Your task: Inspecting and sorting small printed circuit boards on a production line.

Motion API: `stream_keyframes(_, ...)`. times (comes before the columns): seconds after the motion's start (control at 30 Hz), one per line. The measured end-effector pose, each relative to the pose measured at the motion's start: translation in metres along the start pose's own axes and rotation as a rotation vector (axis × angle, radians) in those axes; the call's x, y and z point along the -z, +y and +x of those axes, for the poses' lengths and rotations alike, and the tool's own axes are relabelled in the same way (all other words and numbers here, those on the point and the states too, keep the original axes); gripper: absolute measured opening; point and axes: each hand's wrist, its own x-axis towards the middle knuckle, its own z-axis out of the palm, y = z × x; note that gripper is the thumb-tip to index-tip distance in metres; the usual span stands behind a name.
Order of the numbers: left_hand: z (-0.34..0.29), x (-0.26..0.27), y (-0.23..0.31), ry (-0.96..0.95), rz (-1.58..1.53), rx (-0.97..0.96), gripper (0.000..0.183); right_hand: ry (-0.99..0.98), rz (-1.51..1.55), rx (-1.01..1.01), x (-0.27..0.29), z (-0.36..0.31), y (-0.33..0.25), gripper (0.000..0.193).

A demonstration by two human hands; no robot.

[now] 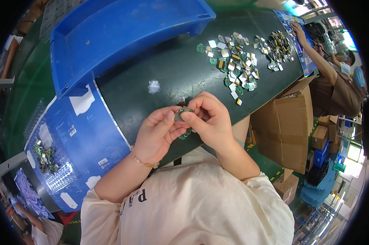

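Observation:
A small flat grey part (179, 116) with a dark metallic edge is pinched between both my hands. My left hand (155, 132) grips its left side between thumb and index finger. My right hand (211, 119) presses on its right side with the thumb, the other fingers curled. What kind of part it is I cannot make out, as the fingertips cover much of it. Just beyond the fingers lies a small square silvery piece (181, 99). A green piece (185, 134) shows on the dark table beneath my hands. Farther off sits a crumpled clear plastic bit (153, 86).
Loose silver, green and gold pieces (239, 61) spread over the dark table (131, 73), with another pile (280, 49) farther right. A blue bin (111, 38) stands beyond. Blue printed sheeting (90, 134) covers the left. Cardboard box (282, 126) and co-worker's arm (319, 61) are right.

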Motion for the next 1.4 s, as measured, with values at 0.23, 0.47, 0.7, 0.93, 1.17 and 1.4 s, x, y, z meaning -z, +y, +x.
stream_keyframes(0.23, -0.001, -0.003, -0.002, 0.082, 0.01, -0.009, 0.021, 0.033, -0.123, 0.071, -0.006, -0.003, 0.0, 0.015)
stream_keyframes(0.47, -0.004, -0.009, -0.002, 0.123, 0.451, -0.244, 0.008, 0.068, -0.097, 0.131, -0.007, -0.004, 0.008, 0.022)
stream_keyframes(0.7, -0.004, -0.007, 0.003, 0.063, 0.403, -0.293, 0.006, -0.058, 0.483, -0.099, -0.008, 0.001, 0.002, 0.045)
stream_keyframes(0.93, -0.003, -0.004, 0.001, 0.094, 0.285, -0.194, 0.016, 0.097, -0.324, 0.273, -0.001, 0.002, -0.009, 0.027)
stream_keyframes(1.17, 0.0, -0.005, 0.004, 0.022, 0.002, -0.153, 0.026, 0.172, -0.607, 0.585, 0.003, 0.007, -0.013, 0.019)
stream_keyframes(1.4, -0.003, -0.004, 0.001, 0.091, 0.272, -0.241, 0.02, 0.192, -0.685, 0.602, 0.004, 0.008, -0.014, 0.018)
